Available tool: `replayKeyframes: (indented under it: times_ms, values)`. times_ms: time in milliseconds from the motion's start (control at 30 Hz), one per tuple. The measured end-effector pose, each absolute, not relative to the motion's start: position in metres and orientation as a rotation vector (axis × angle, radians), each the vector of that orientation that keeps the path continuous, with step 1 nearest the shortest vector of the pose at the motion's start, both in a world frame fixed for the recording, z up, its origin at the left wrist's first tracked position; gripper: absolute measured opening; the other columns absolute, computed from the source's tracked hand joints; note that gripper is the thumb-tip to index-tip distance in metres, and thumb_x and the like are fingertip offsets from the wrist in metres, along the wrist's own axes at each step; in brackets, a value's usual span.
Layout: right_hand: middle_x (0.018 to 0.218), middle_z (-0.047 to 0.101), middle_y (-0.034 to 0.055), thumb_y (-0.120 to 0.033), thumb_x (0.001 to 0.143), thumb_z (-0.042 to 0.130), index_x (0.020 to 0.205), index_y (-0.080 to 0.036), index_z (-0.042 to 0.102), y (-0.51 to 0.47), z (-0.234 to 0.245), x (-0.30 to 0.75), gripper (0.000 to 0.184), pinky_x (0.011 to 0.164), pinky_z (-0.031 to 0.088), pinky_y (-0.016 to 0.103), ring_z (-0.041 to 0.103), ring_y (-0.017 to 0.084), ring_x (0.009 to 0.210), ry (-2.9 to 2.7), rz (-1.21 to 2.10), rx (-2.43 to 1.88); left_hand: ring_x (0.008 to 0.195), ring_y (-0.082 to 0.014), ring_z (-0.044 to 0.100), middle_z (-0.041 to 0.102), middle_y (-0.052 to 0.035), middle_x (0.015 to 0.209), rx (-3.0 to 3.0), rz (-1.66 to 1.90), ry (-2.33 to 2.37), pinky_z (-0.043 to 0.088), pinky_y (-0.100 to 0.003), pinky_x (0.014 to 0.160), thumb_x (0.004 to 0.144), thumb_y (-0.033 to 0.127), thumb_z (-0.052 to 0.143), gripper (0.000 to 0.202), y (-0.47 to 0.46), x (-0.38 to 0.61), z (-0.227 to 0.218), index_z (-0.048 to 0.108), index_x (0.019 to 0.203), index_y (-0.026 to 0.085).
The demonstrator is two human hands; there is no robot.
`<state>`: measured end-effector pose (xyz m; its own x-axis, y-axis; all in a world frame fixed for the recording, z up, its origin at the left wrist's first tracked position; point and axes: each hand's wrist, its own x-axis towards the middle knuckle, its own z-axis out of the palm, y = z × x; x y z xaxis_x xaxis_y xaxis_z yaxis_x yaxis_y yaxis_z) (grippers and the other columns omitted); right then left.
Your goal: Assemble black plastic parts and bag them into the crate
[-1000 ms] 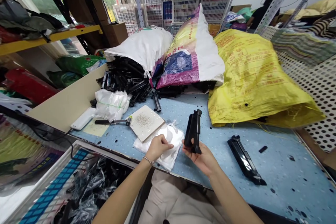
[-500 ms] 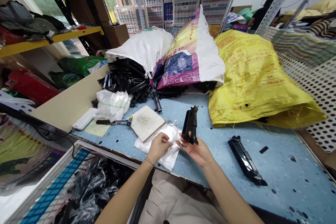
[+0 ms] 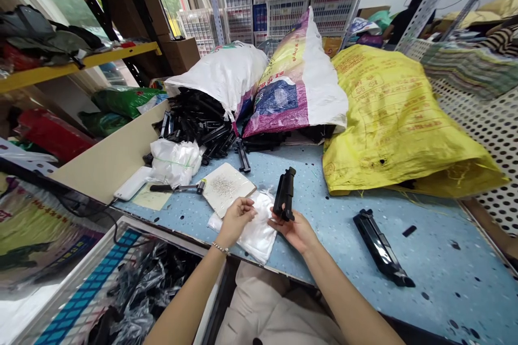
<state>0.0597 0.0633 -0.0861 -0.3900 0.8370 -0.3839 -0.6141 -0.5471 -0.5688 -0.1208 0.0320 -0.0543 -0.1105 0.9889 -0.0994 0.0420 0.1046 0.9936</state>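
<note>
My right hand [image 3: 294, 230] grips the lower end of a black plastic part [image 3: 284, 194] and holds it upright over the blue table [image 3: 324, 215]. My left hand [image 3: 236, 218] is just left of it, fingers pinched together over a white plastic bag [image 3: 259, 232]; what they pinch is too small to name. A white tile [image 3: 227, 187] with a heap of tiny pieces lies just beyond the left hand. A second black part [image 3: 382, 248] lies flat on the table to the right.
A pile of black parts [image 3: 198, 121] spills from a white sack [image 3: 220, 73] at the back. A pink sack [image 3: 293, 83] and a yellow sack [image 3: 396, 118] lie beside it. A small hammer [image 3: 178, 187] and a bundled white bag [image 3: 174, 159] sit left. A bin with black bags [image 3: 133, 291] stands below.
My right hand has carried the black part leftward, toward my left hand. My left hand has lifted slightly off the white bag, fingers still pinched.
</note>
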Motion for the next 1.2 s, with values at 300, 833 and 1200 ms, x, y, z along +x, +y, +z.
replayKeyframes:
  times_ms: [300,833,1200]
  values:
    - [0.088,0.074,0.0078,-0.031,0.072,0.077,0.081,-0.015,0.07,0.048,-0.068,0.064,0.02,0.092,0.049,0.047,0.068,0.017,0.072,-0.354,2.013,-0.7,0.078,-0.0149,0.054,0.054,-0.0018,0.079,1.539,1.217,1.514,0.045,-0.028,0.074,0.072,0.007,0.044,0.019,0.022,-0.119,-0.048,0.06,0.07,0.018]
    - [0.079,0.072,0.0034,-0.036,0.063,0.082,0.084,-0.016,0.071,0.042,-0.061,0.073,0.031,0.062,0.047,0.023,0.062,0.015,0.07,-0.617,1.728,-0.973,0.094,-0.0205,0.06,0.064,-0.0103,0.105,2.301,0.211,1.9,0.05,-0.032,0.085,0.076,-0.004,0.043,0.033,0.019,-0.137,-0.017,0.07,0.082,0.015]
    - [0.074,0.064,0.0025,-0.032,0.079,0.071,0.111,-0.005,0.058,-0.027,-0.088,0.085,0.044,0.052,0.044,0.006,0.053,0.002,0.057,0.161,2.756,-0.329,0.128,-0.0205,0.046,0.045,-0.0134,0.139,2.249,0.658,1.633,0.044,-0.037,0.104,0.074,-0.003,0.035,0.064,0.015,-0.139,-0.035,0.043,0.136,0.015]
